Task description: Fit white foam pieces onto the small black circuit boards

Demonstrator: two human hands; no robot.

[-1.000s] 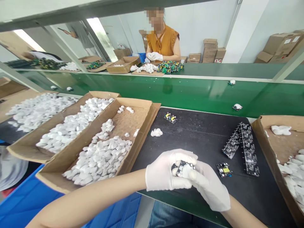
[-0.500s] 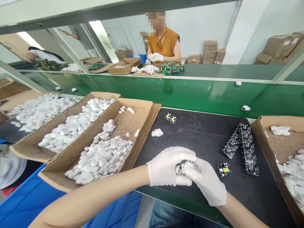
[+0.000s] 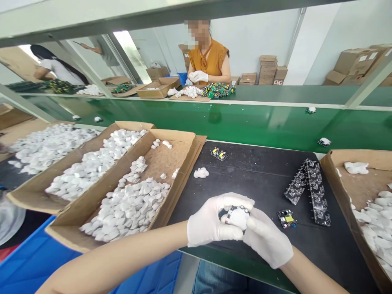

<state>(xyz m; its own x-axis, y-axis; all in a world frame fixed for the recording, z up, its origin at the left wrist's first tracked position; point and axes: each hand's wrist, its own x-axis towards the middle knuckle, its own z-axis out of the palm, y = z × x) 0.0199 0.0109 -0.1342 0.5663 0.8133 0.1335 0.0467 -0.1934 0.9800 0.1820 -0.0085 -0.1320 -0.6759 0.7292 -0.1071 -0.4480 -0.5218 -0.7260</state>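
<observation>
Between my two gloved hands is a small circuit board with a smooth white putty lump (image 3: 238, 218) on its face. My left hand (image 3: 212, 218) grips the board from the left, thumb on the near side and fingers along the far edge. On the other side my right hand (image 3: 266, 236) is closed against the board, its thumb at the putty's right edge; its other fingers are partly hidden. To the right on the black mat lies a single circuit board (image 3: 286, 219) with a yellow part. Another populated board (image 3: 219, 154) and a loose white putty piece (image 3: 201, 172) lie further back.
Cardboard trays of white putty lumps stand left (image 3: 180, 179) and right (image 3: 329, 171). Two long black board strips (image 3: 318, 192) overlap on the mat. Behind runs a green conveyor (image 3: 260, 124) carrying boards with putty (image 3: 324, 141). A co-worker (image 3: 211, 61) sits across.
My right thumb has slid off the putty to its right edge, so more of the white lump shows. The boards on the conveyor have shifted right. The view has tilted slightly.
</observation>
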